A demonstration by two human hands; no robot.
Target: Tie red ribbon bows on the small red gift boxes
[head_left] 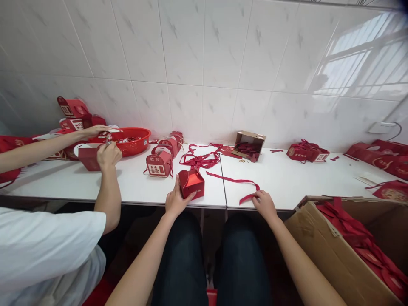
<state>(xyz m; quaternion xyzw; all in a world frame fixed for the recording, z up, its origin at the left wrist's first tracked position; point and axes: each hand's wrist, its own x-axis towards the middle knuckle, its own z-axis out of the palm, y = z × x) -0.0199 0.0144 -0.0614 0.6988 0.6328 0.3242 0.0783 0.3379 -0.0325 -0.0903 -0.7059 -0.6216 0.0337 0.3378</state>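
Near the table's front edge, my left hand (175, 199) grips a small red gift box (194, 185), thumb along its front and fingers at its left side. Off to the right, my right hand (264, 204) pinches the end of a dark red ribbon (237, 180), which runs back leftward over the tabletop toward the box. Behind the box lies a loose tangle of red ribbon (200, 159). Several closed red gift boxes (159, 165) with white character panels stand in a row to its left.
On my left a co-worker's hands (109, 155) work over an open red box (89, 157) beside a red plastic basin (137, 142). A small cardboard box (250, 144) holds ribbon pieces at the back. A large carton (328, 229) with ribboned red boxes stands at my right.
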